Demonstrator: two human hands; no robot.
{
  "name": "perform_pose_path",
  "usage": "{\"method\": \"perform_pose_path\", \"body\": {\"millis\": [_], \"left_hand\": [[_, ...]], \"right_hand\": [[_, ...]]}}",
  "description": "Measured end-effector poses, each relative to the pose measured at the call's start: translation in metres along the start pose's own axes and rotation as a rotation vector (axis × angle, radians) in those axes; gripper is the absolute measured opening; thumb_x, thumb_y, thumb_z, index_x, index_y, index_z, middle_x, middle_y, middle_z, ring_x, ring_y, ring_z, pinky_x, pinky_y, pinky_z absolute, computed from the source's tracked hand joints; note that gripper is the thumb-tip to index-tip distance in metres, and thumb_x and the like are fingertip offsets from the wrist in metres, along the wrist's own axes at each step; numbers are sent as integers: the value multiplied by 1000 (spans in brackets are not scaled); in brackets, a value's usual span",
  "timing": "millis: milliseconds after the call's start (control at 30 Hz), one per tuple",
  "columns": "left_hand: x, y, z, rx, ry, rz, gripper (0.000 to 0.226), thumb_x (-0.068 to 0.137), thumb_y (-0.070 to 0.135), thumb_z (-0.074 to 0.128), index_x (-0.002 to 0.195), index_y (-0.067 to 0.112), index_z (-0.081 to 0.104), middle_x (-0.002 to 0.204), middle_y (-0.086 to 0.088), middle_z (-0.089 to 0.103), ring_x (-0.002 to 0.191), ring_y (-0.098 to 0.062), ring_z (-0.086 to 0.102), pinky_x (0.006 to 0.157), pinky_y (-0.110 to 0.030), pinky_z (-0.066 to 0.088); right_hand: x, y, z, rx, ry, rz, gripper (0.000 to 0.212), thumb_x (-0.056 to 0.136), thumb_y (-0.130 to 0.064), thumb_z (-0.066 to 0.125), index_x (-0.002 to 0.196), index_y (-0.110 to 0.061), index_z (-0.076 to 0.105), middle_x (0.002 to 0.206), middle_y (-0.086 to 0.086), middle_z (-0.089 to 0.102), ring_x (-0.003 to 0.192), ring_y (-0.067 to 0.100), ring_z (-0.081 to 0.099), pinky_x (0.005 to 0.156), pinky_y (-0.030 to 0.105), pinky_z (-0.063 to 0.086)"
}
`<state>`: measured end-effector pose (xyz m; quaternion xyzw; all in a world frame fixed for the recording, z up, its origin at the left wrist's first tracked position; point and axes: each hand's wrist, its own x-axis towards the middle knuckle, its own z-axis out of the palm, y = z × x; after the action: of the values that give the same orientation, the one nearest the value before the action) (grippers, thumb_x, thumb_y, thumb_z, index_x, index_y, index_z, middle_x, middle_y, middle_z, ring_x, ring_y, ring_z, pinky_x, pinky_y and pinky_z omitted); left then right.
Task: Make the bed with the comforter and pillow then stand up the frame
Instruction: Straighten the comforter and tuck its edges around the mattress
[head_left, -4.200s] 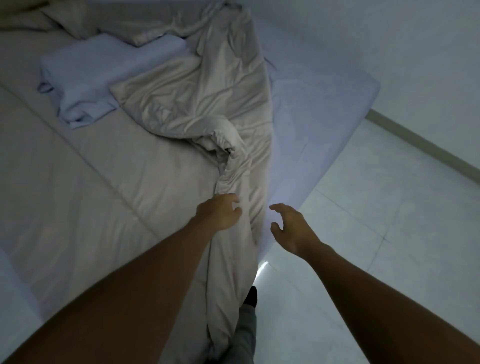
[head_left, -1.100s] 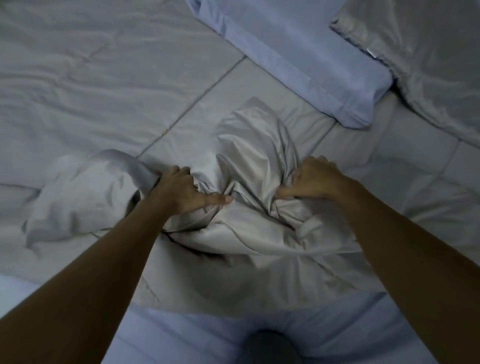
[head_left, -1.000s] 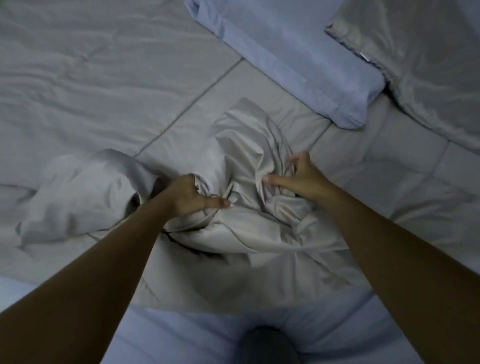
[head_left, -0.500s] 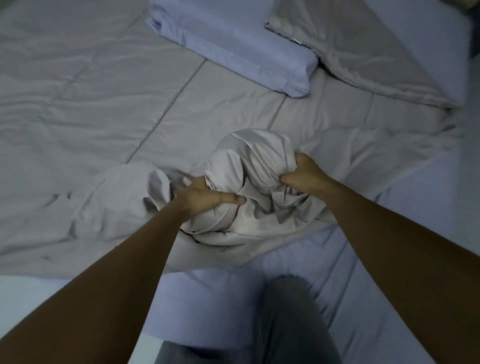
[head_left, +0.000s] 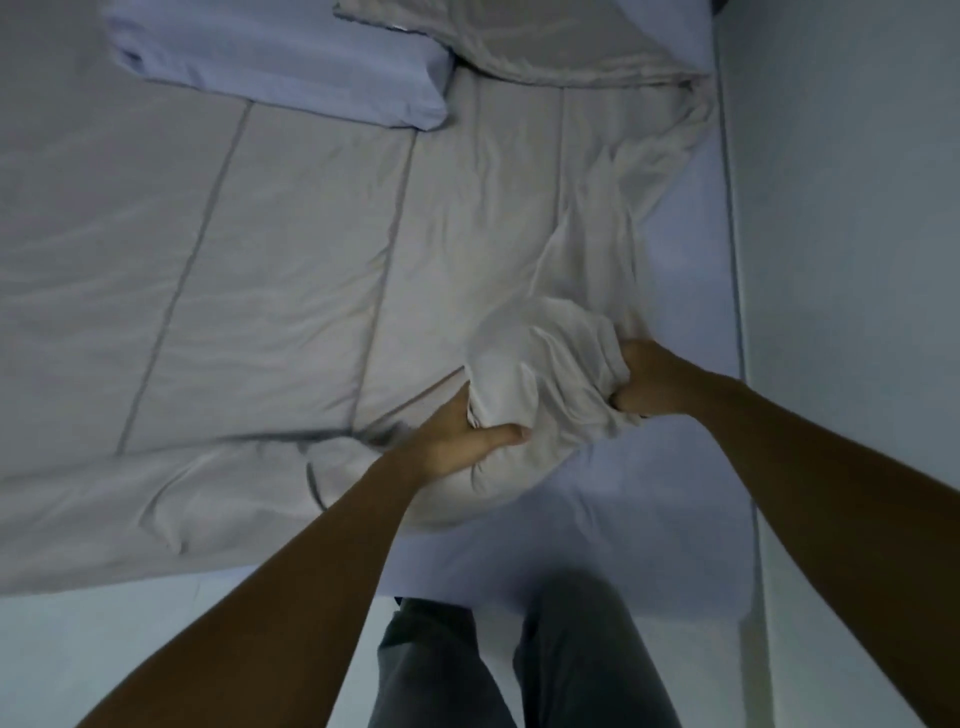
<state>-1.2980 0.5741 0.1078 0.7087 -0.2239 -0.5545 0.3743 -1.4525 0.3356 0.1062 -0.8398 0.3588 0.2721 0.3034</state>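
A beige quilted comforter (head_left: 270, 270) lies spread over most of the mattress (head_left: 685, 249), which has a pale lilac sheet. One corner of the comforter is bunched into a ball near the bed's front right. My left hand (head_left: 457, 431) grips that bunch from below left, thumb across the fabric. My right hand (head_left: 644, 379) clutches the same bunch from the right. A lilac pillow (head_left: 280, 57) lies at the top left of the bed. No frame is in view.
A second beige folded cover (head_left: 519, 47) lies at the head of the bed beside the pillow. A pale wall (head_left: 852, 260) runs close along the bed's right side. White floor (head_left: 156, 639) lies in front, where my legs (head_left: 519, 665) in grey trousers stand.
Both hands have carried the bunched comforter corner to the right, toward the wall side of the bed. More of the comforter now lies flat on the left, and I stand further back.
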Motion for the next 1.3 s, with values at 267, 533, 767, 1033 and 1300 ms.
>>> {"method": "perform_pose_path", "body": {"millis": [267, 533, 767, 1033, 1300], "left_hand": [[-12, -22, 105, -227, -188, -191, 96, 61, 62, 85, 143, 39, 39, 130, 11, 63, 114, -12, 63, 102, -38, 50], [-30, -41, 219, -251, -204, -281, 55, 72, 31, 86, 122, 27, 64, 106, 7, 76, 96, -12, 72, 78, -25, 55], [-52, -91, 306, -100, -60, -179, 89, 62, 31, 93, 137, 36, 47, 126, 15, 61, 117, -10, 57, 91, -28, 50], [-66, -160, 363, 798, -396, 172, 90, 76, 64, 69, 151, 30, 32, 158, 4, 32, 142, -18, 34, 115, -35, 32], [-22, -174, 370, 926, -296, 340, 52, 91, 52, 54, 140, 35, 50, 154, 6, 41, 143, -19, 33, 119, -40, 24]], "right_hand": [[-55, 108, 42, -162, -274, 109, 52, 74, -22, 81, 119, -18, 56, 108, 3, 64, 98, 23, 65, 74, 15, 53], [-112, 203, 104, -277, -411, 79, 41, 61, -35, 71, 100, -25, 61, 83, -13, 51, 91, 19, 60, 92, 38, 54], [-137, 281, 173, -225, -362, -37, 22, 87, -12, 66, 71, -19, 51, 72, -5, 50, 72, 11, 52, 60, 17, 37], [-157, 321, 225, -392, -169, -275, 6, 88, -5, 63, 84, -7, 68, 86, 6, 64, 82, 24, 59, 72, 28, 43], [-150, 337, 245, 61, 407, -95, 36, 88, -19, 40, 114, -10, 63, 118, 11, 57, 109, 30, 54, 91, 43, 50]]}}
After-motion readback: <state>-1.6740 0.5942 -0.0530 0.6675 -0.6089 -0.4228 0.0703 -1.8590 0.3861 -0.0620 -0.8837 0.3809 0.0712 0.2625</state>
